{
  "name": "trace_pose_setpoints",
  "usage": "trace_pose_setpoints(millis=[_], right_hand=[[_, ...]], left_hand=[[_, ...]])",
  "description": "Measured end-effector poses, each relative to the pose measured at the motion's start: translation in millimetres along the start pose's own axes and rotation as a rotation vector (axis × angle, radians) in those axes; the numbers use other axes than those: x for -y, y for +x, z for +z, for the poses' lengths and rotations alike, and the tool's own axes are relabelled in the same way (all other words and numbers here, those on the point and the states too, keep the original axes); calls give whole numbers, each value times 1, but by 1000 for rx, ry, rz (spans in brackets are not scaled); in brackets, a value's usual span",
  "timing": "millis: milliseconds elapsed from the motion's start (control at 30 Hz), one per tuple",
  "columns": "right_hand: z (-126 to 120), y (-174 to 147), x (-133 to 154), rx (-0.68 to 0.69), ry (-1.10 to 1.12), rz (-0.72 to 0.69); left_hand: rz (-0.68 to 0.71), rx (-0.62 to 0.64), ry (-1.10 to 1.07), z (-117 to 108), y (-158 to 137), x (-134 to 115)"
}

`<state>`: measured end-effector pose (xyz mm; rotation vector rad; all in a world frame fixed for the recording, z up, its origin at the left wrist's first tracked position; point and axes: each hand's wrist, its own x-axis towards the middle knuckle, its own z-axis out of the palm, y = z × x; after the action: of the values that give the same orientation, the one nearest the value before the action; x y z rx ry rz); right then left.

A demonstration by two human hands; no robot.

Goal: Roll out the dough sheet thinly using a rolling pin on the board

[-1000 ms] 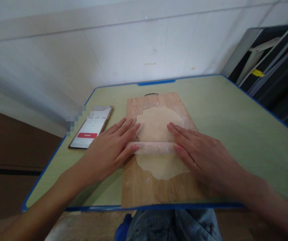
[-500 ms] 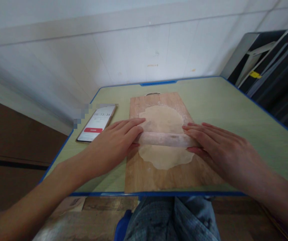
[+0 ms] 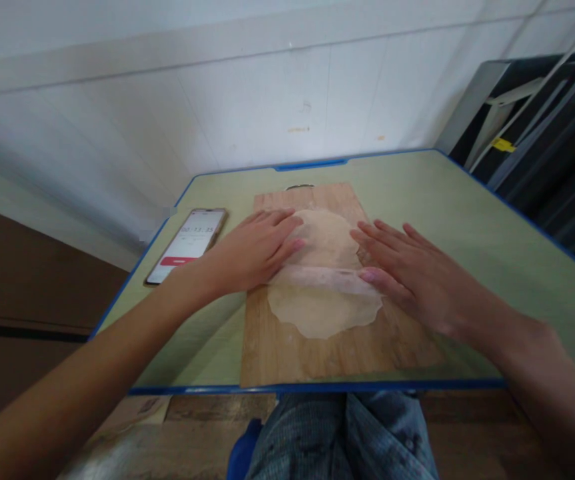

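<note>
A pale, floured rolling pin [image 3: 321, 279] lies crosswise on a thin, wavy-edged sheet of dough [image 3: 325, 313]. The dough rests on a wooden board [image 3: 287, 363]. My left hand [image 3: 262, 247] is over the pin's left end, its fingers stretched forward over the dough's far left edge. Over the right end is my right hand [image 3: 407, 273], fingers spread and straight, the thumb against the pin. Both palms rest on the pin rather than wrapping round it, and they hide its ends.
A phone [image 3: 187, 247] showing a running timer lies left of the board on the green, blue-edged table [image 3: 467, 220]. Behind the table stands a white wall [image 3: 257, 107]. Dark flat panels [image 3: 557, 147] lean at the right.
My fingers have gone from curling round the pin's ends to stretching out flat, and both hands have shifted forward over it. The view has moved slightly.
</note>
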<state>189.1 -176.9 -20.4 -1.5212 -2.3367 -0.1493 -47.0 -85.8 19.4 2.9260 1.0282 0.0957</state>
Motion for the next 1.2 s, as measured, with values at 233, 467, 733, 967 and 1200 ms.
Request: trace_pose_setpoints(millis=[233, 467, 733, 967, 1200], right_hand=[[6, -2, -4, 23, 89, 44], [2, -12, 7, -37, 5, -45], [-3, -18, 17, -47, -62, -86], [-4, -26, 28, -51, -48, -71], [-6, -37, 36, -73, -45, -68]], left_hand=[[-109, 114, -80, 16, 9, 7], [-199, 149, -42, 17, -5, -4], [-187, 113, 33, 18, -20, -17], [-146, 45, 73, 21, -35, -25], [-119, -20, 12, 18, -49, -32]])
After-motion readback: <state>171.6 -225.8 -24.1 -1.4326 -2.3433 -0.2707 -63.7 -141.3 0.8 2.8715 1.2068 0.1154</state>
